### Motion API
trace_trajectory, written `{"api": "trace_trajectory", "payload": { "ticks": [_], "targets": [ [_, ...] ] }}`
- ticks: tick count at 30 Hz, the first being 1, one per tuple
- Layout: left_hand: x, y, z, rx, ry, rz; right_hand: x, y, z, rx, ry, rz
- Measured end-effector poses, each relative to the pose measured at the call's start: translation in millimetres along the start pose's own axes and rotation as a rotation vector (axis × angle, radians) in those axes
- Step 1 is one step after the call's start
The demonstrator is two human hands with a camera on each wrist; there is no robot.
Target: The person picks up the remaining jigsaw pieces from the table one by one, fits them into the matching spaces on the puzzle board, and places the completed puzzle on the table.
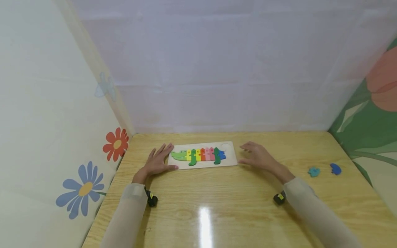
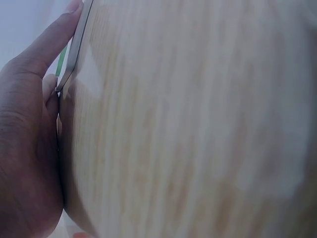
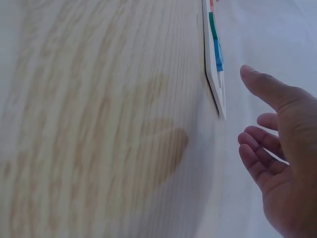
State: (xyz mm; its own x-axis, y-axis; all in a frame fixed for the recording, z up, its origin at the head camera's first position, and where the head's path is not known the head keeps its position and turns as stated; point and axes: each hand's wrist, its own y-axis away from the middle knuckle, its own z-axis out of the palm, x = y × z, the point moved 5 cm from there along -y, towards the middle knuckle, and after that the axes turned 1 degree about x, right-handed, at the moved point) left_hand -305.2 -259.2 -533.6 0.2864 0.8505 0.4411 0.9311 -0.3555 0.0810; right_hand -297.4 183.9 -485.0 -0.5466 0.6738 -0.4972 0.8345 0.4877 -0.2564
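Observation:
A crocodile puzzle board [image 1: 203, 166] lies on the table, its green head at the left and coloured body pieces running to a blue piece [image 1: 221, 154] at the right. Right of that piece a round outline shows on bare wood. My left hand [image 1: 158, 161] rests at the board's left end, fingers spread, thumb on its lower left corner; the left wrist view shows the thumb along the edge. Just off the board's right end hovers my right hand [image 1: 258, 156], fingers loosely bent, holding nothing. A gap separates it from the board [image 3: 213, 82] in the right wrist view.
Two loose puzzle pieces lie at the table's right: a teal one [image 1: 314, 172] and a dark blue one [image 1: 336, 169]. White cloth [image 1: 232, 86] hangs behind the table [image 1: 198, 196]. Printed flowers decorate the left side wall and leaves the right one.

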Motion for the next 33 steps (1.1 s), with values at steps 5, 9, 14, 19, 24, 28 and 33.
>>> {"api": "trace_trajectory", "payload": {
  "ticks": [5,9,14,19,24,28,33],
  "targets": [
    [-0.5,0.6,0.5,0.000,0.003,0.000,6,9.6,-5,0.010,0.036,0.013],
    [0.1,0.5,0.6,0.000,0.006,0.002,9,19.4,-12,0.029,0.033,0.006],
    [0.3,0.7,0.5,-0.001,0.006,0.000,13,30.7,-22,0.047,0.028,0.010],
    [-0.4,1.0,0.3,0.001,0.005,-0.005,18,39.7,-29,0.049,0.024,0.031],
    [-0.6,1.3,0.0,-0.003,-0.004,-0.009,23,46.1,-34,0.049,0.055,0.033],
    [-0.4,1.2,-0.4,-0.002,-0.002,-0.008,25,50.6,-39,0.066,0.073,0.016],
    [1.1,0.5,-0.9,-0.004,0.006,-0.002,25,60.2,-48,0.097,0.086,-0.010]
  ]
}}
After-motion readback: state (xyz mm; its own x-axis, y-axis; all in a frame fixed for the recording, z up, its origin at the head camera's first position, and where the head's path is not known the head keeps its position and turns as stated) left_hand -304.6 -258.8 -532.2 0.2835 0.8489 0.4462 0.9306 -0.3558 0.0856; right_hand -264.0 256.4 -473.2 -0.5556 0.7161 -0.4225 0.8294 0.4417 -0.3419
